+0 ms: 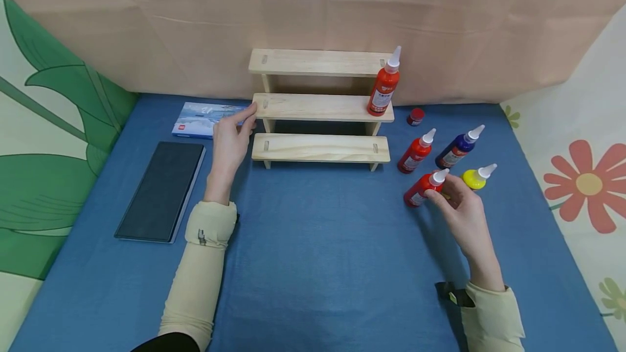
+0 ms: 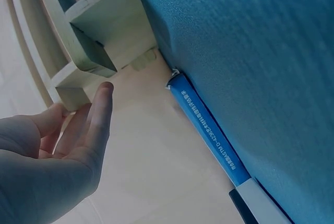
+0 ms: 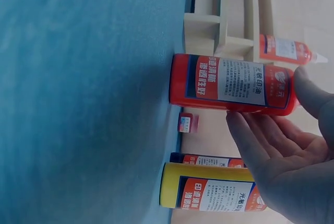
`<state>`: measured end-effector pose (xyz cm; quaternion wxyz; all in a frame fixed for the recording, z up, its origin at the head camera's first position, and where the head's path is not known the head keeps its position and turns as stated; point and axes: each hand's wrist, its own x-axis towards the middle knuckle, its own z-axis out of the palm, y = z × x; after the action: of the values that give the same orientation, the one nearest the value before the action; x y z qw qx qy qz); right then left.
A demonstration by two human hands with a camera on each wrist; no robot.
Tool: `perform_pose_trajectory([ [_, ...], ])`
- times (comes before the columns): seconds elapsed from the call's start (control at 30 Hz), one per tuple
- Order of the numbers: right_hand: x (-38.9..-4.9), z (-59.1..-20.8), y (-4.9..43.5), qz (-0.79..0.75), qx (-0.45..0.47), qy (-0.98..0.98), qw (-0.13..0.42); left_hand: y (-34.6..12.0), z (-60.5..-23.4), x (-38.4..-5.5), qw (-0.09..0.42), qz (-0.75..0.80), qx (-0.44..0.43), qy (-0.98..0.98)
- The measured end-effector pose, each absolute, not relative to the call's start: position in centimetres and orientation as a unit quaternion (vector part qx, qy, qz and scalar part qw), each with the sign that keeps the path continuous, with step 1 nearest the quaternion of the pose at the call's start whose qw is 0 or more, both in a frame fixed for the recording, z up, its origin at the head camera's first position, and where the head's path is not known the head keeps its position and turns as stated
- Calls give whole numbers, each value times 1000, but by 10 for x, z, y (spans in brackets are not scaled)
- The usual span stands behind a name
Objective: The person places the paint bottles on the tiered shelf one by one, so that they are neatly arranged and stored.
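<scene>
A three-tier wooden shelf (image 1: 320, 147) stands at the back of the blue-covered table. At its left end my left hand (image 1: 230, 137) holds the middle board's end between thumb and fingers. My right hand (image 1: 462, 205) grips a red ink bottle (image 3: 229, 84) with a white nozzle, thumb on one side and fingers on the other. Whether its base touches the cloth, I cannot tell. Another red bottle (image 1: 383, 91) stands on the middle tier's right end. Beside the gripped one are a third red bottle (image 1: 414, 154), a dark blue bottle (image 1: 456, 151) and a yellow bottle (image 1: 473, 179), partly hidden by my right hand.
A small red round container (image 1: 415, 117) sits right of the shelf. To the left lie a blue-and-white flat box (image 1: 198, 118) and a dark notebook (image 1: 161, 192). A beige cloth (image 1: 313, 10) hangs behind; patterned panels flank the table (image 1: 313, 265).
</scene>
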<state>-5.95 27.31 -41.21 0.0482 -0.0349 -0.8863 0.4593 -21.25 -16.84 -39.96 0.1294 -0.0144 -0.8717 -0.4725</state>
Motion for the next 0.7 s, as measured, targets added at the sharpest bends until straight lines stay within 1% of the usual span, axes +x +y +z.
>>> perform_pose_trajectory([
  [0.43,-59,-411,273,461,-46,-885,54,-169,-399,-212,136,-476,-26,-869],
  [0.7,-61,-408,270,457,-45,-886,57,-169,-398,-211,126,-479,-19,-868],
])
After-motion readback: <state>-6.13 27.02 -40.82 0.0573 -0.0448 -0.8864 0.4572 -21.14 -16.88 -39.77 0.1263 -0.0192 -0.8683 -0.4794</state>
